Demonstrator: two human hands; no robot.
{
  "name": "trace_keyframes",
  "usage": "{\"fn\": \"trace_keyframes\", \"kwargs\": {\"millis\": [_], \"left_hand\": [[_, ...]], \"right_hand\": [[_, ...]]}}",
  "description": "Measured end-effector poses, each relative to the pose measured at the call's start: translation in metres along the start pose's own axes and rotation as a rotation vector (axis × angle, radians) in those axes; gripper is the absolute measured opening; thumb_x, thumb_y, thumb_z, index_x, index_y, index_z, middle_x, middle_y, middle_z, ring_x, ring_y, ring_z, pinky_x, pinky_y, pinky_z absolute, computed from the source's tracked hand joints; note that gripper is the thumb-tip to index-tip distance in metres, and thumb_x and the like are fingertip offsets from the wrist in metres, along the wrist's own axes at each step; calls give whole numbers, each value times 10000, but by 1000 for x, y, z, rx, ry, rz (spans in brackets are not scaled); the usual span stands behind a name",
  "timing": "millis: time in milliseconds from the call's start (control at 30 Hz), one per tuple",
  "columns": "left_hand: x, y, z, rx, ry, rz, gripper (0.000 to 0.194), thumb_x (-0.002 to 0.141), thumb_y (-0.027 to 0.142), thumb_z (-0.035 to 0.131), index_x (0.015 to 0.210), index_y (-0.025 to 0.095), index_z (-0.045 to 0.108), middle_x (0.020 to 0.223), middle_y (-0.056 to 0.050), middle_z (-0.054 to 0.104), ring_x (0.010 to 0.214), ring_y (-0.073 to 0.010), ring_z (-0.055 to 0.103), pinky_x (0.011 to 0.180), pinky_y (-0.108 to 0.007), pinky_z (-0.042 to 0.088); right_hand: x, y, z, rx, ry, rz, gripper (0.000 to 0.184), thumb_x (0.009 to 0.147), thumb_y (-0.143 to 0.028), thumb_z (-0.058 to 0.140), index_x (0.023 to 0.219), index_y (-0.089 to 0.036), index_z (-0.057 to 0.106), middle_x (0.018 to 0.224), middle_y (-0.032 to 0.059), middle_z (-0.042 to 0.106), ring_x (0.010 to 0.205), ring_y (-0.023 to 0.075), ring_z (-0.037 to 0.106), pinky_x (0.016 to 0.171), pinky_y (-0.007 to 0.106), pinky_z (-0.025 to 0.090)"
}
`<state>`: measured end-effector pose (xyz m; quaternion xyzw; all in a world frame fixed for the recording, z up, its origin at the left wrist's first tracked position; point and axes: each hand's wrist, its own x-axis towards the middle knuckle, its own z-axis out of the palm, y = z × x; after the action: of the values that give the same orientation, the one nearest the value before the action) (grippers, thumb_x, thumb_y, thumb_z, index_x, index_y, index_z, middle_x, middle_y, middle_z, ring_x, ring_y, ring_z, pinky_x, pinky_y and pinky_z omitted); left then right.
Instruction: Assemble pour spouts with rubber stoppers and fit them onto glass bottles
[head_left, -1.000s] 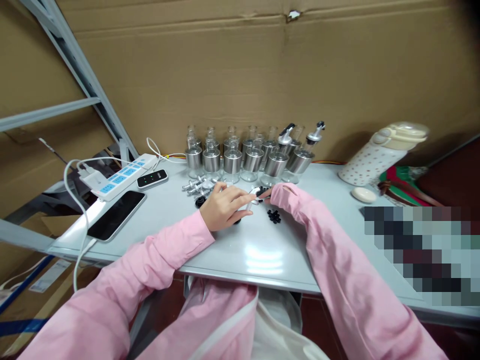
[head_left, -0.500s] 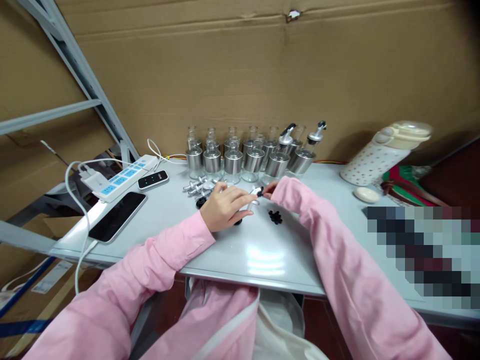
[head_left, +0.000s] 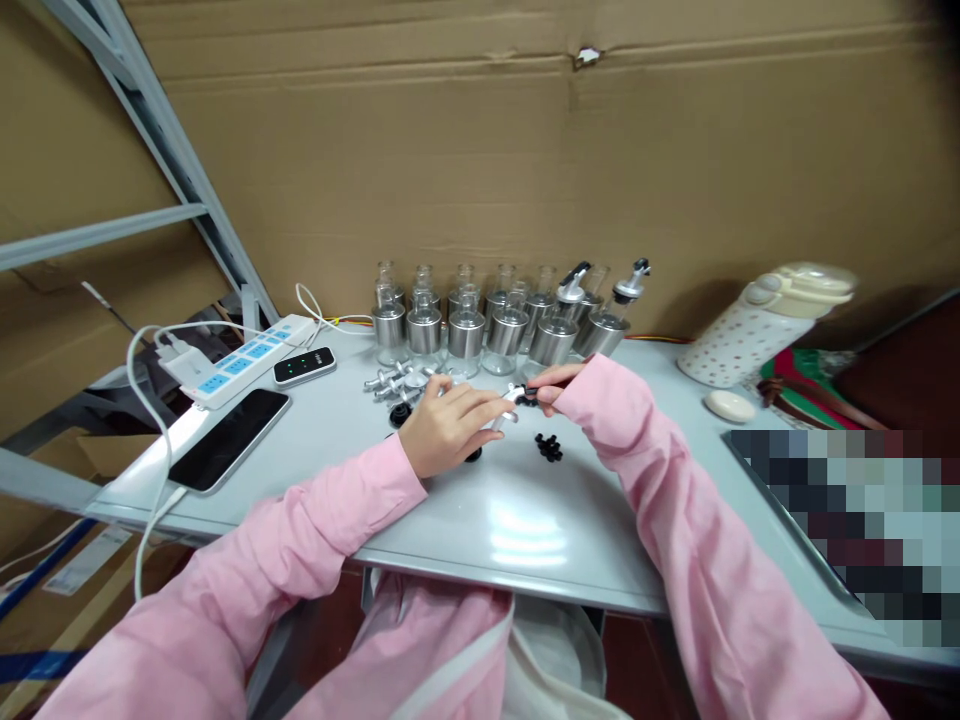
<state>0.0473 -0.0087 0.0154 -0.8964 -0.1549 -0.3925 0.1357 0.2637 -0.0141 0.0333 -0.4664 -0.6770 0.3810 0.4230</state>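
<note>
1. It looks like a small workshop or storeroom corner.
2. A metal rack (head_left: 105, 233) stands at the left, and cardboard (head_left: 420, 150) makes the back wall.
3. On the grey table (head_left: 442, 530), matching bottles (head_left: 466, 335) stand in rows, with loose silver parts (head_left: 390, 380) and small black parts (head_left: 549, 447) in groups before them.
4. A power strip (head_left: 251, 357) with a plugged-in charger (head_left: 187, 365) lies at the table's left end.
</note>
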Motion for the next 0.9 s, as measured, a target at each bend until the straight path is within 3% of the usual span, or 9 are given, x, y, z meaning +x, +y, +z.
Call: {"fn": "trace_keyframes", "kwargs": {"millis": [500, 600, 767, 900], "left_hand": [[1, 2, 0, -27, 32, -8, 224, 895, 309, 454, 1048, 158, 513, 958, -53, 677, 735, -140, 589, 729, -312, 279], [0, 2, 0, -35, 34, -13, 228, 900, 312, 443, 1050, 156, 514, 967, -58, 676, 737, -137, 593, 735, -310, 281], [0, 2, -1, -26, 15, -12, 235, 910, 326, 417, 1053, 175, 526, 974, -54, 680, 725, -126, 600, 727, -304, 272], [1, 2, -2, -18, 15, -8, 217, 911, 319, 423, 1043, 188, 535, 974, -44, 682, 707, -116, 601, 723, -304, 264]], "right_hand": [[-2, 5, 4, -3, 33, -113, 364, 688, -508, 629, 811, -171, 689, 651, 29, 623, 548, 119, 545, 528, 270, 452], [-3, 3, 6, 8, 31, -85, 378, 690, -522, 621, 795, -164, 681, 594, 19, 591, 544, 115, 529, 522, 262, 435], [-2, 2, 12, 245, -67, 59, 503, 648, -567, 626, 925, -147, 622, 528, -18, 502, 479, 93, 455, 458, 244, 369], [3, 6, 19, 345, -299, 108, 597, 640, -654, 560, 950, -146, 597, 519, -37, 439, 420, 73, 391, 428, 249, 330]]}}
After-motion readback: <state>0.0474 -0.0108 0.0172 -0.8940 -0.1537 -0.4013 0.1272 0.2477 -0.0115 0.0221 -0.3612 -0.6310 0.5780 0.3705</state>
